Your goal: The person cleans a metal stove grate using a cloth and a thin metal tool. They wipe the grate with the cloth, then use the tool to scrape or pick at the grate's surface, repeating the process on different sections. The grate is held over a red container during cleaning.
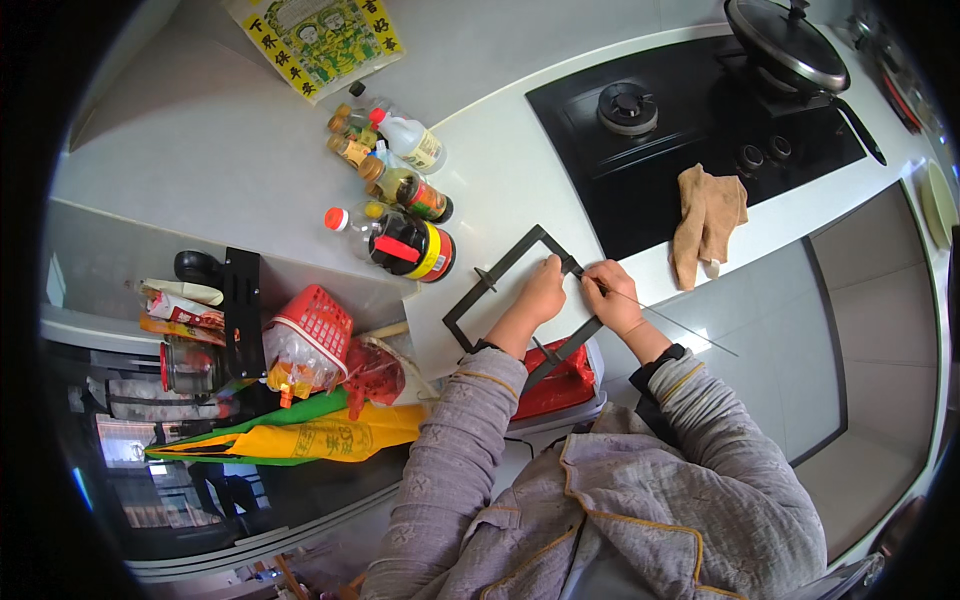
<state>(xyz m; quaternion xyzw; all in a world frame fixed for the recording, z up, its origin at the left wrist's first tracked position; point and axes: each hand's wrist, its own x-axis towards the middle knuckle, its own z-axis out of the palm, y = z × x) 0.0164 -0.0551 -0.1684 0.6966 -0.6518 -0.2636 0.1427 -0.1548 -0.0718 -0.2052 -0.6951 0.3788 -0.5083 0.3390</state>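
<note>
My left hand [541, 292] grips the upper right side of a black metal pan support [510, 256], a square frame with short prongs, held over the corner of the white counter [480, 202]. Close beside it, my right hand [611, 296] pinches a thin metal rod or wire [686, 328]. One end of the rod meets the frame near a prong; the other sticks out over the floor to the right. Exact contact there is covered by my fingers. Below the frame's lower side is a bin lined with a red plastic bag [547, 397].
A black gas cooktop [577, 172] has a bare burner [628, 109] and a lidded wok [787, 49]. A brown cloth [701, 217] overhangs its front edge. Several sauce bottles [424, 199] stand left. A red plastic basket [319, 315] and a yellow bag [345, 439] hang lower left.
</note>
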